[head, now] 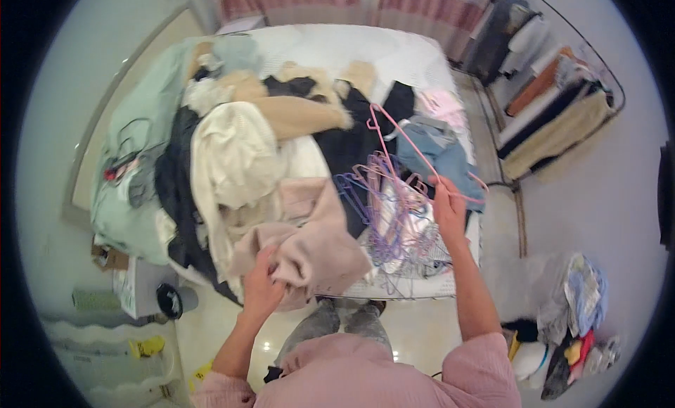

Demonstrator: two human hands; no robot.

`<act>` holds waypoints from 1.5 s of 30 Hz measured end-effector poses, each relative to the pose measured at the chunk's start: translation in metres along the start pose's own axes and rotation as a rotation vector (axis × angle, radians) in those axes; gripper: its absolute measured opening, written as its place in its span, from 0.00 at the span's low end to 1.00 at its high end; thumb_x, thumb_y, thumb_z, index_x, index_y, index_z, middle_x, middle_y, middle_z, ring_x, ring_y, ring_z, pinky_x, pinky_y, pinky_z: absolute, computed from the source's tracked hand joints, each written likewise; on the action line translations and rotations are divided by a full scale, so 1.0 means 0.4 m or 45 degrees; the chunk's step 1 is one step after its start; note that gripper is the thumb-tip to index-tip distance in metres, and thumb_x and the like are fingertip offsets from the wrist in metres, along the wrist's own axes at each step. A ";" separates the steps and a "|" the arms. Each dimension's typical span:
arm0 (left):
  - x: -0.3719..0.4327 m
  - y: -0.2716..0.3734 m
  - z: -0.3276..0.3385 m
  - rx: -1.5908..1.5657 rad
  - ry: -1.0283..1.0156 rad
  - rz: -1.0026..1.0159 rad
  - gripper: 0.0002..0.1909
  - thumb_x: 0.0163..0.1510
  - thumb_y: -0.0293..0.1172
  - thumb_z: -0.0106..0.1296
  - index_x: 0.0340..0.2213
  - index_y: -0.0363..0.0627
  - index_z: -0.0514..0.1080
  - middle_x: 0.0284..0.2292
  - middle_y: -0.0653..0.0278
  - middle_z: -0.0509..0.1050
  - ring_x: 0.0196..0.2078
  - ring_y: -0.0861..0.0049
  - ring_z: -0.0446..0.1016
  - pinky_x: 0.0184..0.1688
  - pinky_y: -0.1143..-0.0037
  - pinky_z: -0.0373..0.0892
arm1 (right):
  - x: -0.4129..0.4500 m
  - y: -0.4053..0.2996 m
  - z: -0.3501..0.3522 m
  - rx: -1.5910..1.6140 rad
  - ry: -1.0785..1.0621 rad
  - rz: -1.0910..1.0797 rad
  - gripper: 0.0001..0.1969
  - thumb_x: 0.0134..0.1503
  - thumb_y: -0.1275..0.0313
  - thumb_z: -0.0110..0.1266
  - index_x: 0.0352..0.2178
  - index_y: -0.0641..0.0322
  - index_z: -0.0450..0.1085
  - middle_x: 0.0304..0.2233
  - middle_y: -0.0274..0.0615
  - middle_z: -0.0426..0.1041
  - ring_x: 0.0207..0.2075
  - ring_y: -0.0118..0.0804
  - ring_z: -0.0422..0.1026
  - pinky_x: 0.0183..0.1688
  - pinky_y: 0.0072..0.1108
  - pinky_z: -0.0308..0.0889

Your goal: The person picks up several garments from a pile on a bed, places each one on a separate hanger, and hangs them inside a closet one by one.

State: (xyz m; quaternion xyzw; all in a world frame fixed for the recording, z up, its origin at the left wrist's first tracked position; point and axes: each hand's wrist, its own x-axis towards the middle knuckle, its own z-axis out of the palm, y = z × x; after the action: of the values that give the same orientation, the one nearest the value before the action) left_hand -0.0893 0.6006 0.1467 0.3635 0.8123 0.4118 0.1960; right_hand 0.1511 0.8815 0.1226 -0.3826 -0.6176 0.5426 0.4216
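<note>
In the head view, my left hand (264, 284) grips a pale pink knit garment (321, 249) at the near edge of the bed. My right hand (448, 205) is closed around a pink clothes hanger (411, 139), raised over the pile with its hook pointing away from me. Below and left of that hand lies a tangle of purple, pink and blue hangers (390, 213). A cream sweater (237, 155) lies beyond the pink garment, beside a tan garment (300, 115). Dark clothing (343, 149) spreads behind the hangers, and a blue denim garment (432, 147) lies to their right.
The white bed (337, 44) carries clothes and a light green cover (137, 207) on the left. On the right stands a rack of hanging clothes (559, 128). Heaped clothes (582, 297) stand at lower right. A black-rimmed bin (187, 298) and a white cabinet (150, 286) stand left.
</note>
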 end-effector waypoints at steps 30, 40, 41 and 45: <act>0.135 0.250 -0.144 0.482 -0.143 1.328 0.16 0.41 0.44 0.55 0.25 0.45 0.66 0.27 0.60 0.70 0.28 0.66 0.72 0.24 0.67 0.66 | -0.229 -0.278 0.210 -0.449 -0.536 -0.509 0.08 0.49 0.75 0.53 0.31 0.68 0.70 0.28 0.44 0.73 0.27 0.35 0.71 0.31 0.20 0.66; 0.141 0.356 -0.244 0.577 0.353 1.088 0.15 0.39 0.38 0.59 0.17 0.43 0.64 0.14 0.57 0.67 0.16 0.63 0.68 0.17 0.71 0.62 | -0.219 -0.150 0.074 -0.505 0.124 -0.463 0.05 0.49 0.79 0.48 0.29 0.64 0.62 0.23 0.35 0.63 0.24 0.28 0.63 0.29 0.20 0.62; 0.132 0.378 -0.255 0.565 0.434 1.070 0.16 0.37 0.38 0.61 0.16 0.43 0.65 0.14 0.57 0.66 0.15 0.63 0.67 0.17 0.72 0.62 | -0.227 -0.113 0.097 -0.612 -0.026 -0.362 0.05 0.50 0.78 0.48 0.30 0.64 0.62 0.24 0.36 0.65 0.24 0.27 0.65 0.29 0.19 0.62; 0.046 0.447 -0.299 0.584 0.626 1.109 0.16 0.38 0.39 0.59 0.14 0.45 0.63 0.11 0.62 0.65 0.13 0.69 0.66 0.14 0.74 0.60 | -0.231 -0.121 0.269 -0.523 -0.367 -0.563 0.32 0.41 0.70 0.58 0.48 0.71 0.54 0.43 0.55 0.63 0.44 0.50 0.64 0.47 0.30 0.59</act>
State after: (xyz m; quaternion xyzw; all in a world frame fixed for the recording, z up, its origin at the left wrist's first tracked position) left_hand -0.0985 0.6223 0.3613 0.5927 0.6774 0.3400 -0.2723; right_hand 0.0823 0.7525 0.1549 -0.2357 -0.8354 0.3508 0.3515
